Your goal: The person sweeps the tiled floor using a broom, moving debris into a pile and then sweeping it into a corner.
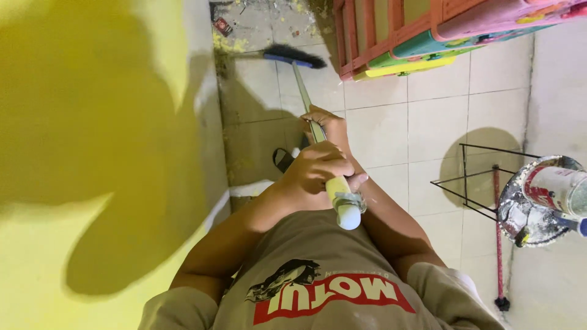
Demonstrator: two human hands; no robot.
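Hiding broom handle (318, 131): both hands

The broom (293, 58) has dark bristles, a shiny metal shaft and a smooth pale plastic grip; the floor (379, 131) is glazed pale tile, stained near the matt yellow wall (92, 122); the shirt (318, 287) is soft grey cloth; the paint-caked bucket (538, 201) looks crusted and rough.

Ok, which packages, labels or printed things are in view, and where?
Paint can: right edge, on a spattered round tray; cylinder, white label with red print.
Small wrapper: floor, top, near the broom head; red and dark.
Shirt print: bottom centre; red band, white letters, black figure.
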